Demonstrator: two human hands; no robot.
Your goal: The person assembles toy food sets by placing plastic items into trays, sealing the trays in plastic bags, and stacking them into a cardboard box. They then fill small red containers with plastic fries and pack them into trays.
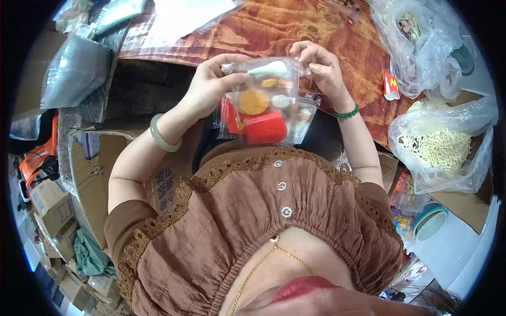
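The wood-patterned bench (363, 100) is the largest thing here, and everything else can be placed by it. Off its right side sits a clear bag of pale strands (437, 150). The clear packet (292, 118) is held up at the near edge, partly over the lap. It looks light, its film thin, limp and probably slippery, so the top corners seem the surest hold; its loose contents could slide about if it tips. Inside show a red piece (266, 129), a yellow-orange disc (254, 101) and a small white oval (280, 100). At the packet's bench side, the left hand (205, 87) has fingers closed on the top left corner, thumb over the film. The right hand (329, 76) has bent, slightly spread fingers at the top right corner; whether they pinch it, I cannot tell.
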